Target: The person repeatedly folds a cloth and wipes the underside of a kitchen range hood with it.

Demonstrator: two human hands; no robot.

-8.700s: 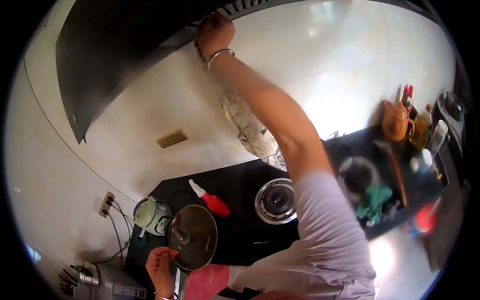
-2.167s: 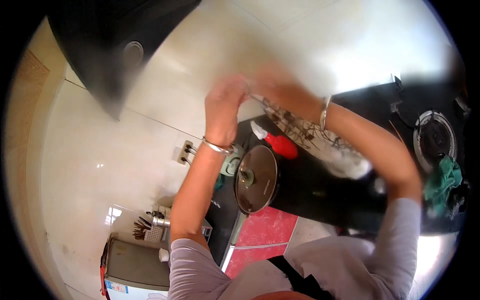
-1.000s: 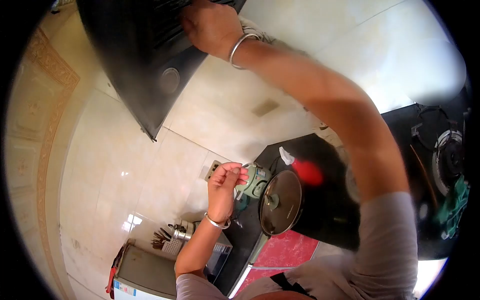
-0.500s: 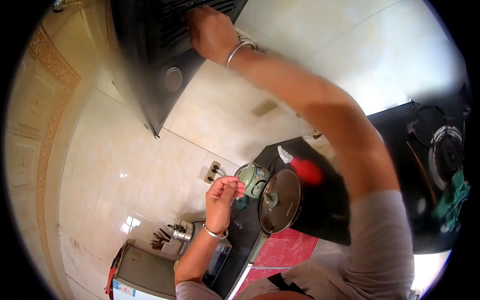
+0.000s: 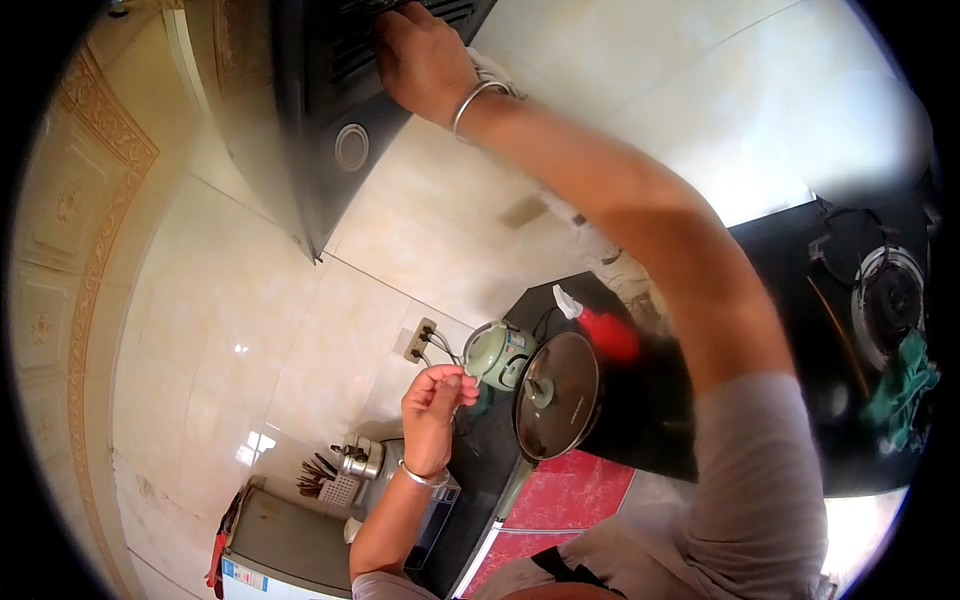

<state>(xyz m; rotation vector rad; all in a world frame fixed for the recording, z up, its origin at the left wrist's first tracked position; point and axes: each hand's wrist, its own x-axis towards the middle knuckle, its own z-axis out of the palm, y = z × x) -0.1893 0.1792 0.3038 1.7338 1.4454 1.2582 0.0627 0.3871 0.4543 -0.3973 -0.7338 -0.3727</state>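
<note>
My right hand is raised to the slatted underside of a dark range hood. Its fingers curl against the slats, and the fingertips are lost in the shadow. Something whitish shows behind that wrist, too little of it to name. Lower down, my left hand is held up with thumb and fingers pressed together in a pinch. Whatever it may hold is too small to make out. Beyond its fingertips stands a green rice cooker, beside a pan with a glass lid.
A red spray bottle lies near the pan on the black counter. To the right are a gas burner and a green cloth. A wall socket, a utensil holder and a fridge are at left.
My left hand has shifted slightly left in the view, still pinched. My right hand stays at the hood's slats. The whole view has moved a little.
</note>
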